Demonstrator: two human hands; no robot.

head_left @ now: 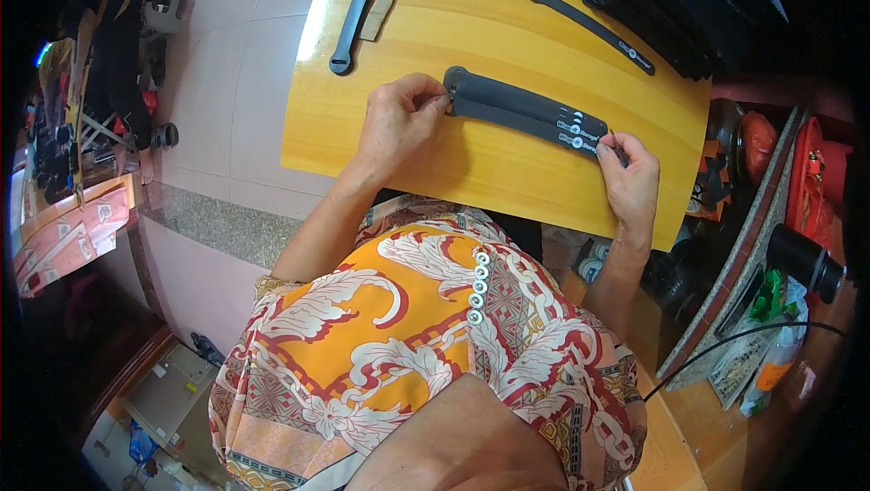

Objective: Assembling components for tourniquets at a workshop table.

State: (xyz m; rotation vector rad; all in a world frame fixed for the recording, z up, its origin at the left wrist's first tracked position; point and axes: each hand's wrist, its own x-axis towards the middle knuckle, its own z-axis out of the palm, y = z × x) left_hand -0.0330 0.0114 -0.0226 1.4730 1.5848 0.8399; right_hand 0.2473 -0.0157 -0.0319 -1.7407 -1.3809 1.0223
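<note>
On the wooden counter [453, 165], two dark straps [521, 115] lying side by side, left hand [399, 120] pinching their left end, right hand [630, 178] closed on the right end with a thin tool: possible slip, straps shifting out of alignment.

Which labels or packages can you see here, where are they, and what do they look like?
Labels on held straps: small white round and oblong marks near the right hand, on dark grey.
Label on far strap: small pale mark at its right end.
Packages: green, white and orange bags, lower right, beside the table.
</note>
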